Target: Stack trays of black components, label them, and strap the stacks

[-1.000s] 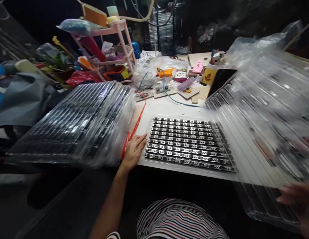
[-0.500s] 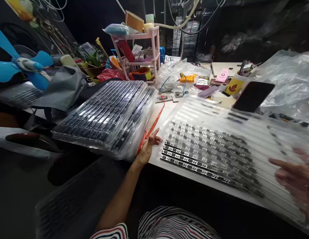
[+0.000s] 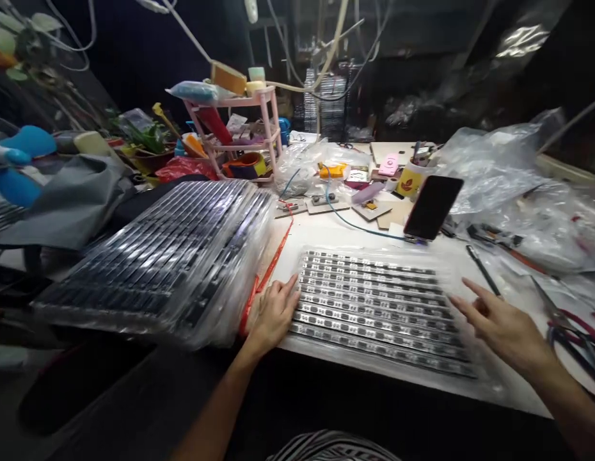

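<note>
A clear plastic tray [image 3: 374, 307] with several rows of dark, silver-fronted strips lies flat on the white table. At its left edge rests my left hand [image 3: 274, 314], fingers extended and apart, holding nothing. My right hand [image 3: 503, 326] is by the tray's right edge, index finger stretched out, with nothing visible in it. Left of the tray, a stack of filled clear trays [image 3: 182, 243] sits at the table edge. A red ribbon [image 3: 276, 256] runs between stack and tray, close to my left hand.
A black phone [image 3: 432, 208] stands upright behind the tray. Scissors [image 3: 566, 323] and a black pen [image 3: 483, 270] lie at the right, near crumpled clear plastic [image 3: 499, 166]. A pink rack [image 3: 271, 121], yellow-and-white cup [image 3: 411, 179] and blue fan [image 3: 23, 153] stand farther back.
The clear sheet or tray that was raised at the right has gone from over the strips. My right hand has moved left to the tray's edge. The view has turned right.
</note>
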`<state>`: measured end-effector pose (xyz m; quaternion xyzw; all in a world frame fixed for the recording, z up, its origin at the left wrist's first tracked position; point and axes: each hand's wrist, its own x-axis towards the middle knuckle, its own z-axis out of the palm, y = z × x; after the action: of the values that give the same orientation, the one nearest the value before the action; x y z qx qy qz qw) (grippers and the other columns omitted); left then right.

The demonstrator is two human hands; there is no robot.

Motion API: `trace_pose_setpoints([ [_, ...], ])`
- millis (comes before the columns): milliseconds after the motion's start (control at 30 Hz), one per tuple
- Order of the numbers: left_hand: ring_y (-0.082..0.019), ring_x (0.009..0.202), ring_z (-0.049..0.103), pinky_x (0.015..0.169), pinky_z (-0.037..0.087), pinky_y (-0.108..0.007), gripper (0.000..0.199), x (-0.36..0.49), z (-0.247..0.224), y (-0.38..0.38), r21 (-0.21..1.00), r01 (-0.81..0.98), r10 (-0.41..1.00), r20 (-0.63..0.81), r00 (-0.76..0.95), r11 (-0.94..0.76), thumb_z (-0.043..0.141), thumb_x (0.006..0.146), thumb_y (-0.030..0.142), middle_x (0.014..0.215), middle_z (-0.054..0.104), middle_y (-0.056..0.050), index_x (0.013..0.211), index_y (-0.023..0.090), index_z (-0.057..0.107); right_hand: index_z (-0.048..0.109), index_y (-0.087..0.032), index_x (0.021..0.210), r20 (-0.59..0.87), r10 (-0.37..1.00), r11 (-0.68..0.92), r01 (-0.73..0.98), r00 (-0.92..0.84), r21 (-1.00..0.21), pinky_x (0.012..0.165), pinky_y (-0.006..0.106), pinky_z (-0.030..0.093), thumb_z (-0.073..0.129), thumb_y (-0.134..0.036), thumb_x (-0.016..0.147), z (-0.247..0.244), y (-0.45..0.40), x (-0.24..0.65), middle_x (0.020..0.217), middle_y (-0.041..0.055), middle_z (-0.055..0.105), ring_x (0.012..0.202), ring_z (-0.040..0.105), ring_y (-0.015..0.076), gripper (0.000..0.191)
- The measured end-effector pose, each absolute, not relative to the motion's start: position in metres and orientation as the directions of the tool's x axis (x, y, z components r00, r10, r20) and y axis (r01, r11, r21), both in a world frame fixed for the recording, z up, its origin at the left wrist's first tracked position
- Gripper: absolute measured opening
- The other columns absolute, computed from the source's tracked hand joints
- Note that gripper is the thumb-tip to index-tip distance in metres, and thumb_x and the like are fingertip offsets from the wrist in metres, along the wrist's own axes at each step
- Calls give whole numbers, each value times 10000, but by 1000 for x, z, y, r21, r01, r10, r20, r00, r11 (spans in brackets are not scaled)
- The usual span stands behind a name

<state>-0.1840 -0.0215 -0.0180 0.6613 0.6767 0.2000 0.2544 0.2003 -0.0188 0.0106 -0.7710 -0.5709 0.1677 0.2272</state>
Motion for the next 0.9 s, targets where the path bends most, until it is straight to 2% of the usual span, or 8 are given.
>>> trace_pose_setpoints([
  [67,-198,980,537,871,386,-326,471,-181,-19,-20,538,841,997,-74,-12,50,344,922,368,963,573,-39,1367,241,431,557,-119,1259,148,967,-156,943,206,-293,649,404,512,432,-490,842,4,-16,204,856,101,634,668,605,240,573],
  [167,-200,936,544,838,393,-339,472,-180,-26,-19,480,877,999,-33,5,12,320,931,369,924,575,-36,1370,234,425,536,-162,1278,200,980,20,993,3,-113,692,334,533,308,-284,916,-7,-15,200,1214,128,540,837,621,210,445],
  [267,-222,920,535,830,387,-380,473,-176,-32,-18,376,926,1000,25,16,-24,301,938,347,928,573,-56,1369,200,428,553,-94,1243,177,969,153,981,-172,115,767,341,530,322,-44,822,-16,-12,186,1278,155,523,982,587,245,482],
  [400,-268,949,523,825,378,-441,466,-167,-28,-17,210,977,999,39,33,-40,298,939,303,958,581,-90,1358,158,442,547,29,1207,115,960,203,921,-254,333,751,423,523,332,42,743,-20,-7,176,1220,246,555,912,602,296,511],
  [467,-267,954,530,846,380,-453,465,-167,-23,-18,222,974,999,5,38,-38,294,941,295,977,591,-94,1362,154,433,538,39,1216,124,956,228,941,-265,250,804,431,520,323,24,774,-18,-7,184,1238,257,541,964,603,299,491],
  [667,-182,939,567,856,450,-356,508,-198,-14,-61,457,846,935,-77,345,-275,293,923,178,1006,604,-56,1422,269,326,384,-254,1399,110,929,367,837,-354,-405,1033,401,416,330,-230,926,-19,-32,246,1460,34,355,1278,420,220,477],
  [800,-290,1319,328,1025,318,-485,653,-201,-23,-95,212,891,915,133,382,-402,397,848,95,1399,420,-96,1454,279,236,323,-293,1430,91,895,427,784,-436,-450,1074,413,359,373,-256,909,-20,-54,274,1482,14,311,1309,369,232,525],
  [900,-270,1400,186,1081,248,-459,625,-199,-37,-101,131,879,877,223,425,-459,393,904,150,1494,308,-96,1475,217,149,288,-308,1447,80,837,526,757,-541,-388,1066,425,369,419,-228,848,-16,-77,279,1488,0,292,1311,359,269,618],
])
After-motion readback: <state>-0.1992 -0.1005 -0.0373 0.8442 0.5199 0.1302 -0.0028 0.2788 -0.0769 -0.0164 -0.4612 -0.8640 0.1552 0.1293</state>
